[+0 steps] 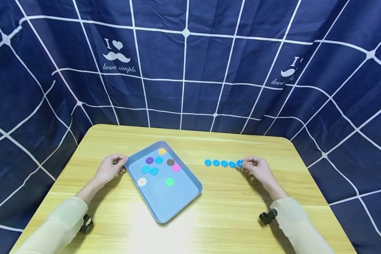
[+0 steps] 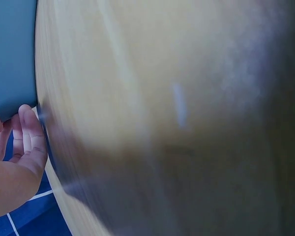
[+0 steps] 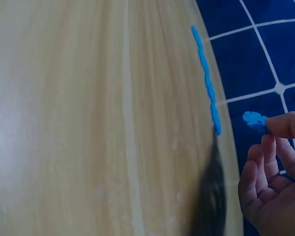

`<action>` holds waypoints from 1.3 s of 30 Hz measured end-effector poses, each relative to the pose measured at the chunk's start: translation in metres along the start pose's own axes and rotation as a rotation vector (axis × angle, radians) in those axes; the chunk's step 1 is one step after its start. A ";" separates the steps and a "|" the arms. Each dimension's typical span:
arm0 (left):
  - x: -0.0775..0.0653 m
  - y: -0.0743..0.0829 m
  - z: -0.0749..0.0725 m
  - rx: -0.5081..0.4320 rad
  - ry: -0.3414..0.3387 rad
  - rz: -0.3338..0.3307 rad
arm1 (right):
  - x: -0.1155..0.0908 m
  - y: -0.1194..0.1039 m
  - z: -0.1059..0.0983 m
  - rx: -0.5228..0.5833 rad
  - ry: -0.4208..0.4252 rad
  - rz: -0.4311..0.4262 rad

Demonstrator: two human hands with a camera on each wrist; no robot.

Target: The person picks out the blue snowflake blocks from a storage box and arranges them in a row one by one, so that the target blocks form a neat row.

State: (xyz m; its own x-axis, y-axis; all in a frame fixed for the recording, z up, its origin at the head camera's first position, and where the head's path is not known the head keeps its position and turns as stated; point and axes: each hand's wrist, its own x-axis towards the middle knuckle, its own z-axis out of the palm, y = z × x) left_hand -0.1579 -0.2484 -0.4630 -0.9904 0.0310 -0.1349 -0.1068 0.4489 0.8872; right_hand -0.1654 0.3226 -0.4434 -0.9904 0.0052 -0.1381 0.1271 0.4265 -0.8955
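My left hand [image 1: 111,166] pinches the left corner of a blue-grey tray [image 1: 181,197], and the left wrist view shows thumb and fingers at that corner. Flat notched snowflake discs lie scattered in the tray: orange, purple, brown, pink [image 1: 176,168], cream [image 1: 141,181], green [image 1: 169,181] and several light blue. To the tray's right, several blue snowflake discs [image 1: 216,163] form a row on the table. At the right end of this row, my right hand [image 1: 257,168] pinches one blue snowflake disc [image 3: 254,119] between thumb and forefinger, raised off the tabletop in the right wrist view.
The wooden table [image 1: 228,211] carries the tray at an angle, left of its middle. A dark blue curtain [image 1: 165,95] with white lines hangs around the back and sides. Each wrist wears a small black camera [image 1: 268,216].
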 end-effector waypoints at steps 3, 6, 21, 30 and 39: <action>-0.001 0.001 -0.001 -0.002 0.002 -0.001 | 0.003 0.003 -0.002 -0.019 -0.005 0.019; -0.001 0.002 -0.001 -0.002 0.003 -0.004 | 0.007 0.007 -0.003 -0.036 -0.010 0.038; 0.000 0.000 -0.001 -0.005 0.004 -0.002 | 0.020 0.013 -0.004 -0.132 -0.025 0.124; -0.001 0.004 -0.001 -0.003 -0.002 -0.012 | 0.024 0.013 -0.004 -0.153 -0.018 0.171; -0.001 0.006 -0.003 -0.001 -0.002 -0.013 | 0.025 0.011 -0.001 -0.209 0.003 0.171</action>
State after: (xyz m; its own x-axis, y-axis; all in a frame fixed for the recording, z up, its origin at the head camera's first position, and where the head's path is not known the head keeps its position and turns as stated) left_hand -0.1576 -0.2481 -0.4568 -0.9887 0.0271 -0.1472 -0.1196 0.4486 0.8857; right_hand -0.1893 0.3281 -0.4561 -0.9557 0.0962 -0.2783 0.2791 0.5970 -0.7521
